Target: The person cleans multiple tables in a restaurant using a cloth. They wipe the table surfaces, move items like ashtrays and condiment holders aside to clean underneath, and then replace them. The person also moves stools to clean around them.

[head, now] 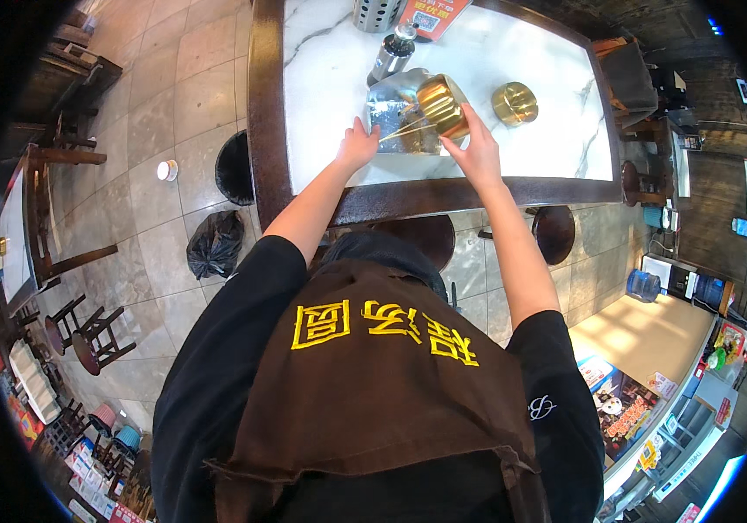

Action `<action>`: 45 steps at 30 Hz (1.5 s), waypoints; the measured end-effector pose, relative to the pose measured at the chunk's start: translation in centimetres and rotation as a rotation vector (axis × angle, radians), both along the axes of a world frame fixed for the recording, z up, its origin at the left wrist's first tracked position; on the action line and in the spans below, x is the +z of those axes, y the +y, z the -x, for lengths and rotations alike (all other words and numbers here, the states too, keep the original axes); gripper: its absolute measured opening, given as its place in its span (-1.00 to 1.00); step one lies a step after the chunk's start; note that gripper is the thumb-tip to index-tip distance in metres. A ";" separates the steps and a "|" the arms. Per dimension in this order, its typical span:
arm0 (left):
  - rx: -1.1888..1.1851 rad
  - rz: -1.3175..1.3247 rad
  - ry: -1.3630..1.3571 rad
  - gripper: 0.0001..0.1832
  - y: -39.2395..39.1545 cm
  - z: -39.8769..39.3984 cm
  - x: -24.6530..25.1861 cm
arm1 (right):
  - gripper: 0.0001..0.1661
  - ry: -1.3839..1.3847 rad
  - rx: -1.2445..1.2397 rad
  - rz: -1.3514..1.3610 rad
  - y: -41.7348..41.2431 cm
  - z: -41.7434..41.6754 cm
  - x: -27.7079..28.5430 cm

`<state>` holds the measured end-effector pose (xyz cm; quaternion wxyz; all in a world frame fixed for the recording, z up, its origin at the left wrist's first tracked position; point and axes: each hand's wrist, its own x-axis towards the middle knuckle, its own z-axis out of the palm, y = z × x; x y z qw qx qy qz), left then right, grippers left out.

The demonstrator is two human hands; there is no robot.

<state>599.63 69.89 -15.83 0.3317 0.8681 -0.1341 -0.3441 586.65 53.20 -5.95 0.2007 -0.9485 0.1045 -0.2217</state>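
Observation:
My right hand (480, 149) grips a shiny gold metal bowl (440, 108), which is tilted on its side over a silver metal tray (389, 104). At the tray's near left corner is my left hand (357, 145), its thumb over the edge and its other fingers largely hidden. Thin light sticks (406, 131) run from near the left thumb toward the bowl; where they end on the bowl side is unclear. To the right, a second gold bowl (515, 104) stands apart on the marble-patterned tabletop (556, 147).
Behind the tray stand a dark bottle with a metal top (394, 53), a perforated metal holder (374, 14) and a red printed sign (435, 16). A dark wooden rim (438, 197) edges the table. Round stools (553, 235) and a black plastic bag (214, 243) are below.

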 end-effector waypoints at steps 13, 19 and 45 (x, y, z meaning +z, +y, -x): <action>0.150 0.444 0.398 -0.30 2.9 2.8 6.4 | -0.24 0.009 0.008 -0.288 2.0 2.7 7.1; 0.041 0.534 0.374 -0.33 3.5 3.2 12.8 | -0.28 -0.064 0.208 -0.043 2.4 5.2 13.8; -0.002 0.733 0.348 -0.25 14.4 -1.2 16.3 | -0.42 0.006 0.370 0.380 13.9 0.7 16.2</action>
